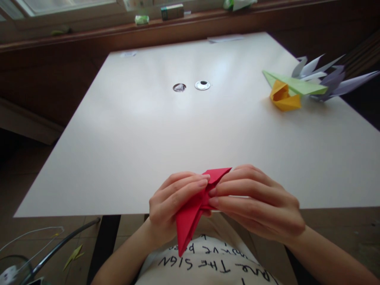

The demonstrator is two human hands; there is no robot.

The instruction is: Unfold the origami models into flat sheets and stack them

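As we hold the red folded paper (187, 221) at the near edge of the tabletop (130, 138), our left hand (170, 200) is clamped on one side and our right hand (264, 206) pinches the other. If we tugged unevenly, the layers between could tear or crease askew

This looks most like a room in a home, though a small office is possible. A plain white table (124, 138) with two round holes (179, 87) in its top stands near a window (69, 6). Along the wooden sill (103, 31) sit a small box (172, 12) and a green-and-white packet (141, 19). The floor (350, 229) is brownish tile; a dark cable (63, 240) runs at lower left. Folded paper figures (285, 99) in several colours cluster at the table's right.
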